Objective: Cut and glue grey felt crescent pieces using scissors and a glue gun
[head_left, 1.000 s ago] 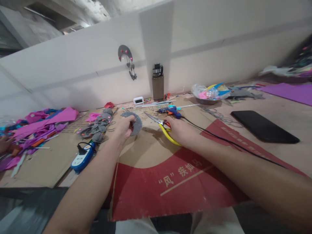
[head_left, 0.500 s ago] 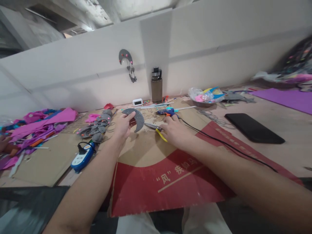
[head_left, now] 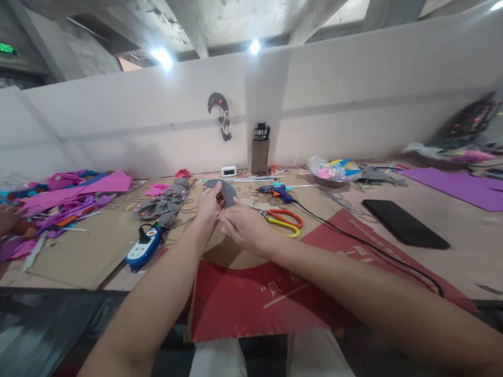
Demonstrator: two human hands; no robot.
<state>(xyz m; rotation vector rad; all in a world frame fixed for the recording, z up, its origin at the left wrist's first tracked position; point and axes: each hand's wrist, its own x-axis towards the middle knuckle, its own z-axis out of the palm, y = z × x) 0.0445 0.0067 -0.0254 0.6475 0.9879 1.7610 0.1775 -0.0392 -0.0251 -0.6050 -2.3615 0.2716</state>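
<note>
Far left: pink and purple scraps (head_left: 82, 193), another person's hand (head_left: 10, 220) at frame edge. Then blue-and-white power strip (head_left: 137, 252), with gray felt pieces (head_left: 157, 207) just behind it. Center: left hand (head_left: 209, 207) clamped on gray crescent (head_left: 228, 191), thumb on its upper face, fingers curled at inner edge. Crescent is above the cardboard (head_left: 251, 303), just beyond both hands, arching away from left thumb toward the right. Right hand (head_left: 245, 224) close against left, thumb tip at crescent's right end; can't tell if it's pinching. Right of that hand: scissors (head_left: 270, 214) on cardboard, red and yellow handles apart, blades partly hidden by hand. Glue gun (head_left: 282, 193) behind scissors. Far right: black phone (head_left: 404, 223) flat on table.
</note>
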